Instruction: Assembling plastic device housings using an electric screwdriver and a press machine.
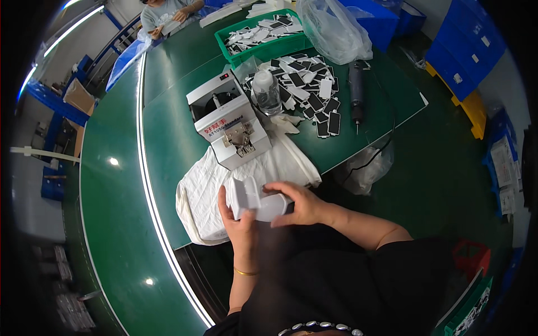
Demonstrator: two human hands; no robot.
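Your left hand [242, 224]: it comes up from below, palm under the white plastic part [255, 200], thumb and fingers wrapped around its left end.
Your right hand [300, 203]: it lies over the part's right end, fingers curled down on top, clasping it.
White plastic part: you hold it between both hands, just above the near edge of the green table [174, 140], over the white cloth [207, 193].
White cloth: it is spread on the table and hangs over the near edge.
White box-shaped machine [227, 126]: it stands on the far end of the cloth, just beyond your hands.
Clear plastic bottle [267, 92]: upright, just right of the machine.
Small black and white flat pieces [314, 92]: scattered in a heap right of the bottle.
Electric screwdriver [356, 92]: it lies right of the heap.
Green bin [263, 35]: further back, filled with the same pieces.
Clear bag [332, 31]: just right of the bin.
Another person [162, 14]: at the table's far end.
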